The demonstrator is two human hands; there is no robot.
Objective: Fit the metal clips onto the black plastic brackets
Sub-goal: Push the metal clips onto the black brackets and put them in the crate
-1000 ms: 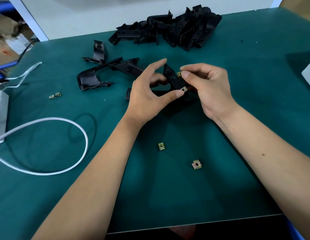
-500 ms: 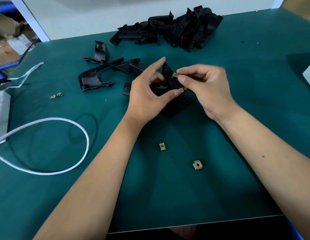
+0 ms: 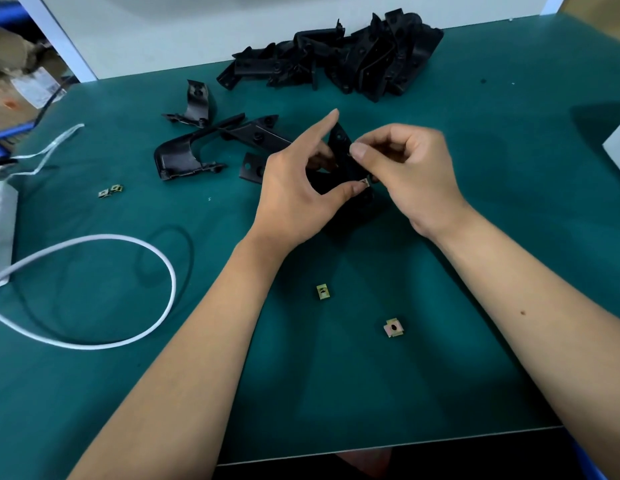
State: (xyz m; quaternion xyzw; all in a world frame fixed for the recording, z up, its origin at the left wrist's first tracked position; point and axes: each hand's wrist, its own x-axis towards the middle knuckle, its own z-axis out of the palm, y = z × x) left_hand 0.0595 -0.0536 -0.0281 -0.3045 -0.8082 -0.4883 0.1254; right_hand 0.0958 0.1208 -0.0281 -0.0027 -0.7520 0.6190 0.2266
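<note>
Nearest on the green table (image 3: 405, 393), two loose brass-coloured metal clips (image 3: 322, 292) lie at 6 o'clock from the hands. Above them, the left hand (image 3: 294, 192) grips a glossy black bracket (image 3: 341, 150) between thumb and curled fingers, forefinger extended. At 3 o'clock, the right hand (image 3: 409, 168) pinches a small clip (image 3: 365, 182) against its edge. A bracket pile (image 3: 336, 64) sits at 12 o'clock.
</note>
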